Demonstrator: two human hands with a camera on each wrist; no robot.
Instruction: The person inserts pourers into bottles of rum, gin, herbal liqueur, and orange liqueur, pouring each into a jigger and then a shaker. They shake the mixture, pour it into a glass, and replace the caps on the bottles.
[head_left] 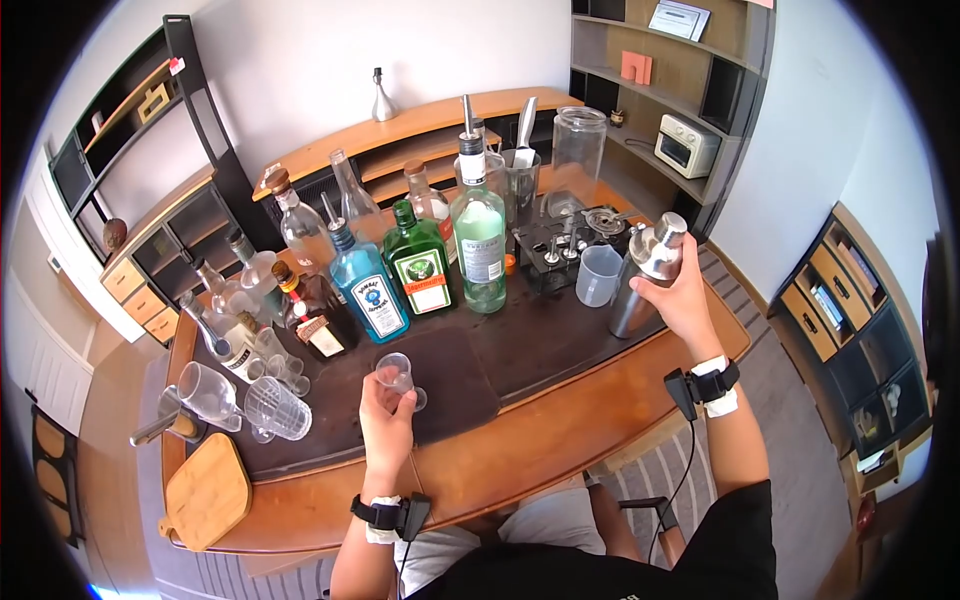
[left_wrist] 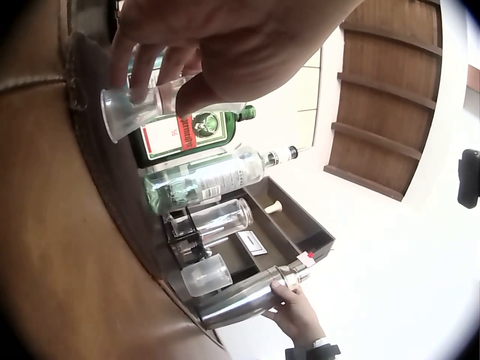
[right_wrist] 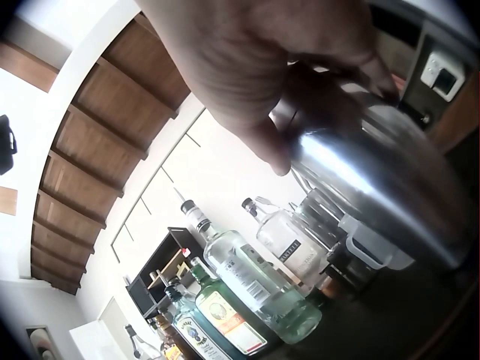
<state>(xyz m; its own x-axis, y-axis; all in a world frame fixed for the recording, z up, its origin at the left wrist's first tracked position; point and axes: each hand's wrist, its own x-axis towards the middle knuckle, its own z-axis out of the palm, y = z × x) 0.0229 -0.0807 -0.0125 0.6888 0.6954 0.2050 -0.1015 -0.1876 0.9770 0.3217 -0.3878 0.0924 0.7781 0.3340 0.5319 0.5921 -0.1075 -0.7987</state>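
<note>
My left hand [head_left: 386, 428] holds a small clear stemmed glass [head_left: 394, 368] over the dark mat near the table's front edge. In the left wrist view, the thumb and fingers close round the glass, with its flared foot [left_wrist: 115, 118] showing past them. On the right, my right hand [head_left: 682, 300] grips a silver cocktail shaker [head_left: 632, 312] round its upper part, below the cap [head_left: 672, 228]. The shaker's metal body [right_wrist: 375, 180] fills much of the right wrist view. Just left of it stands a frosted plastic measuring cup [head_left: 599, 276].
Behind the hands stand several bottles, among them a blue one [head_left: 370, 290], a green one [head_left: 417, 262] and a tall clear one [head_left: 480, 240] with a pourer. Several empty glasses [head_left: 278, 408] and a wooden board [head_left: 208, 490] lie left. A black rack [head_left: 548, 275] holds bar tools.
</note>
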